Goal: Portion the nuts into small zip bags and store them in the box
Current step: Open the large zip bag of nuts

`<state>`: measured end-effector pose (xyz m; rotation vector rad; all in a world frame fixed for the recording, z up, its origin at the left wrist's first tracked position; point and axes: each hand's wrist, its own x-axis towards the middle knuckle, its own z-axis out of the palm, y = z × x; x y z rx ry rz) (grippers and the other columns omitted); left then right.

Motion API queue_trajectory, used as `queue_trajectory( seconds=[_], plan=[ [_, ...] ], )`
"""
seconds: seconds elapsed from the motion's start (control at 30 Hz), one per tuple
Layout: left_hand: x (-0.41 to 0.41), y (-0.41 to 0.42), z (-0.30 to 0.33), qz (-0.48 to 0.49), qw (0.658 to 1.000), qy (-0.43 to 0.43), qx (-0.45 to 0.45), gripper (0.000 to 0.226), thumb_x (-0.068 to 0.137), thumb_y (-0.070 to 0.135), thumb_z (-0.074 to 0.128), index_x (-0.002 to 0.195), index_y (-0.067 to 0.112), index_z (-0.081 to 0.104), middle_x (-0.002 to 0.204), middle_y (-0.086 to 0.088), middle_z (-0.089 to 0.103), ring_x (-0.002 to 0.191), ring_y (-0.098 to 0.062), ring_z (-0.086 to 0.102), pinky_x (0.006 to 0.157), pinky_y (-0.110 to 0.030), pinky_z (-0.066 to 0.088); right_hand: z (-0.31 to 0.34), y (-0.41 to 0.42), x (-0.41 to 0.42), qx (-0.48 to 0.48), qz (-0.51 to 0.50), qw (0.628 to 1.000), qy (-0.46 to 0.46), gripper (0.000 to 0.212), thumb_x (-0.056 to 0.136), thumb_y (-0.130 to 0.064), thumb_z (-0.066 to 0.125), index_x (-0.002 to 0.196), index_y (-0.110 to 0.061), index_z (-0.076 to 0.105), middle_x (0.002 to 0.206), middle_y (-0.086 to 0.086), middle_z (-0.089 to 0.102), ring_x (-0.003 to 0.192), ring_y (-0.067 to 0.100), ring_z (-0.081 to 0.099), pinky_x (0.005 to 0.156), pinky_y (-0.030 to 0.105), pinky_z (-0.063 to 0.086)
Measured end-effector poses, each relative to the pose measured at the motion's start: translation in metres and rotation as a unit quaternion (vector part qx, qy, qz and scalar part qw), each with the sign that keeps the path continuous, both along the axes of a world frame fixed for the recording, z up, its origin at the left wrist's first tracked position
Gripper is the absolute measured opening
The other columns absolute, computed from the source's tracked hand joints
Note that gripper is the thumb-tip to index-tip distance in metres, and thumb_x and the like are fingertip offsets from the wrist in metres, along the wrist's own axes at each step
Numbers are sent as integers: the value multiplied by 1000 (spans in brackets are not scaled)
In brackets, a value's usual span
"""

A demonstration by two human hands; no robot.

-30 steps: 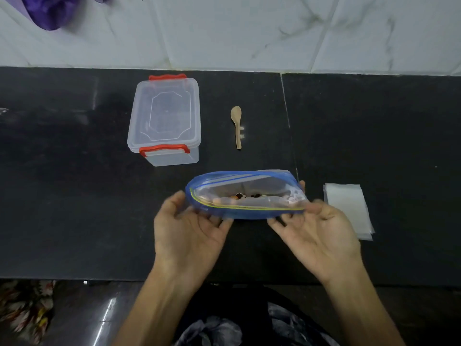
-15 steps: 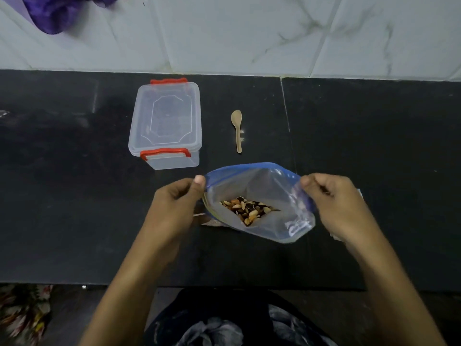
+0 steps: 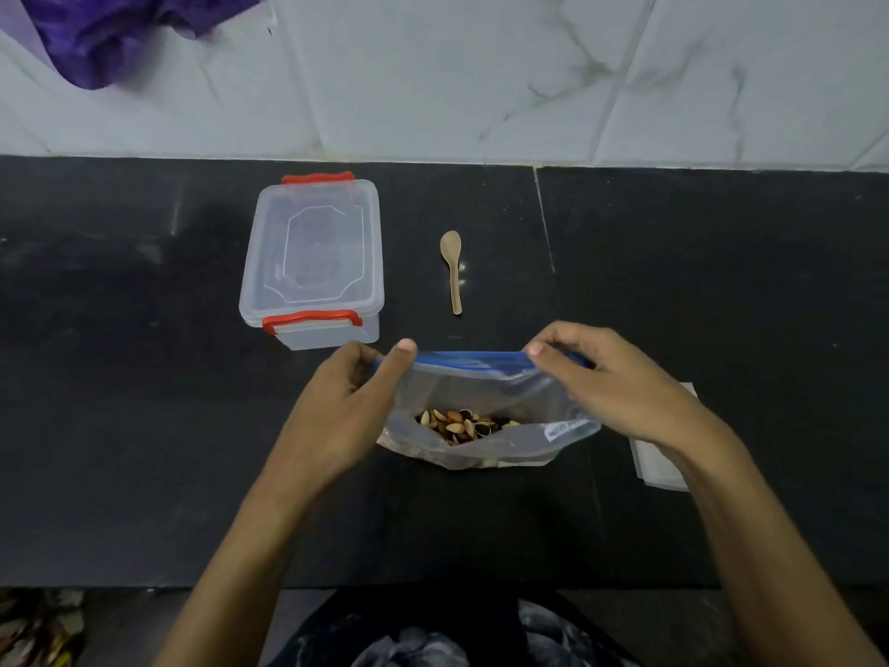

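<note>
I hold a big bag (image 3: 486, 406) with both of my hands. My left hand (image 3: 336, 411) pinches the left end of the blue top edge, with my thumb on the near side and my other fingers curled round the far side. My right hand (image 3: 620, 387) pinches the right end of the same edge, fingers curled over it. The blue edge runs straight between my two hands. The bottom of the bag sits on the black counter (image 3: 144, 450), close to me and near the middle.

The nuts (image 3: 464, 423) are down in the bottom of the bag. They are brown and tan, and some look like open shells. I can see them through the clear plastic.

The box (image 3: 312, 262) is farther away and to the left. It is clear plastic with its lid on and a red clip at the near end and the far end. It is just past my left hand, not touching it.

A little spoon (image 3: 452, 269) lies flat to the right of the box, with its round end pointing away from me.

Some small bags (image 3: 659, 462) lie flat on the right, partly hidden under my right arm.

Far away is a white tile wall (image 3: 481, 74). A purple cloth (image 3: 115, 31) hangs at the top left.
</note>
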<state>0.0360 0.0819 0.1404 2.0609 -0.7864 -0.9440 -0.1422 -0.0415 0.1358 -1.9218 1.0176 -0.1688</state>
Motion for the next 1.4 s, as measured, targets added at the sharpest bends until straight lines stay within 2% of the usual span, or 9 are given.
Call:
queue_trajectory(
  seconds=[0.23,0.37,0.53,0.77,0.87,1.0,1.1,1.23,1.4],
  plan=[
    [9,-12,-13,95,985,143,27,38,99,34,36,109,6,59,97,-11,61,89,-19,57,86,-34,46,11,-11,8,192,-73,972,116,10,94,-29,49,86,-24,53,79,-3,50,68,7,47,62,23,36],
    [7,-17,-11,212,910,356,-2,30,96,22,46,116,2,56,111,-18,62,100,-27,59,84,-38,48,10,-16,8,348,-144,926,20,20,89,-16,52,72,-11,59,57,1,54,48,9,49,50,23,40],
    [6,-17,-13,233,890,392,-7,34,96,23,46,123,4,54,113,-20,61,98,-27,60,89,-40,48,-4,-20,6,544,-153,819,-98,35,89,-18,45,58,-12,60,57,-2,42,46,8,41,45,21,39],
    [9,-12,-12,210,860,461,-60,29,95,33,45,112,13,57,111,-29,63,87,-21,67,86,-34,49,-14,-27,-11,612,-116,761,-184,34,65,-28,84,86,-4,75,55,-4,48,46,6,49,54,20,50],
    [5,-12,-15,178,858,478,-62,50,78,42,55,112,6,58,107,-27,66,93,-24,67,79,-33,51,-18,-20,-13,562,-107,804,-161,57,52,-29,90,101,-5,73,74,4,60,68,12,58,66,25,55],
    [2,-9,-22,140,889,432,-57,58,62,29,67,110,-3,58,119,-23,61,105,-30,62,85,-37,52,-14,-8,-9,357,-182,905,-146,51,77,-9,68,126,-16,55,105,10,64,91,17,67,74,25,58],
    [0,-2,-27,128,913,383,-56,49,71,32,62,116,12,58,110,-13,63,95,-22,62,76,-34,54,-10,3,-15,189,-193,963,2,38,81,-31,68,116,-23,56,104,3,62,94,13,64,75,26,54],
    [0,8,-27,32,995,79,-44,21,86,44,49,99,28,43,99,0,52,88,-15,56,71,-33,52,-3,21,-24,199,-187,962,-1,23,90,-33,55,89,-13,67,72,0,68,61,6,64,60,22,56],
    [9,15,-14,-8,980,-175,-93,13,83,39,61,80,27,64,82,7,58,72,-5,58,57,-13,39,4,23,-29,220,-229,944,-86,23,92,-24,52,87,-7,67,74,6,66,60,10,62,52,18,54]
  ],
)
